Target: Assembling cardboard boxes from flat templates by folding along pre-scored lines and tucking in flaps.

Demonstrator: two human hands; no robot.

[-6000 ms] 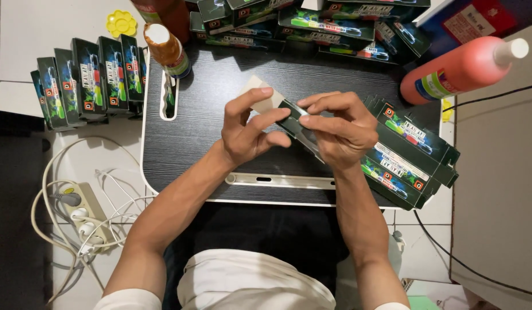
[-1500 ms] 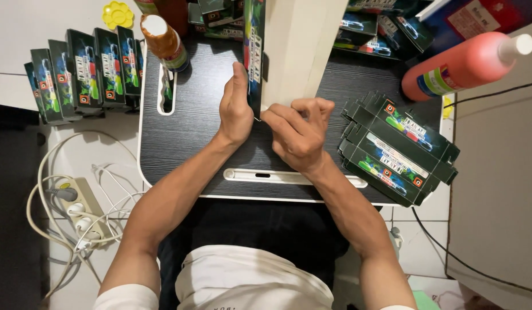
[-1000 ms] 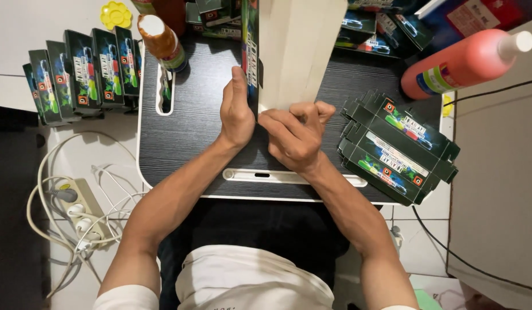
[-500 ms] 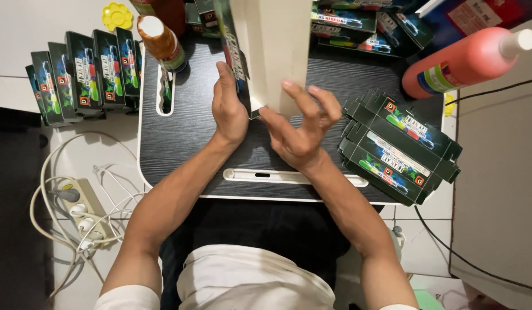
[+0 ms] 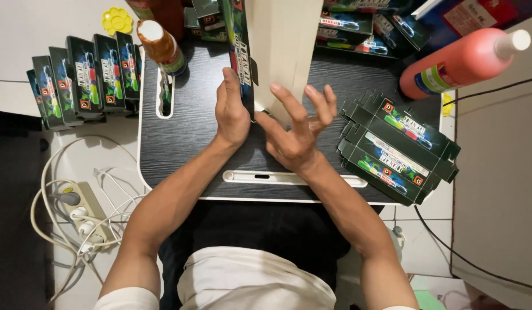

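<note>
Count: one unfolded carton (image 5: pixel 280 51) held upright over the black lap desk (image 5: pixel 185 155), its plain inner face toward the camera and its printed face edge-on at left. Five assembled dark boxes (image 5: pixel 82 77) stand in a row at far left. One stack of flat printed cartons (image 5: pixel 398 146) lies at right; the number in it is not countable. One pink bottle (image 5: pixel 464 60) lies far right, one brown bottle with a white cap (image 5: pixel 161 47) stands far left, and one yellow paint palette (image 5: pixel 117 20) lies beyond it. A power strip (image 5: pixel 85 209) with white cables lies on the floor, near left.

Change: half a second ago the right fingers lay against the carton's lower edge; now they are spread off it.

Left hand (image 5: pixel 231 109): closed along the carton's printed left edge, grasping it. Right hand (image 5: pixel 297 135): fingers splayed wide, released, just beside the carton's bottom.
</note>
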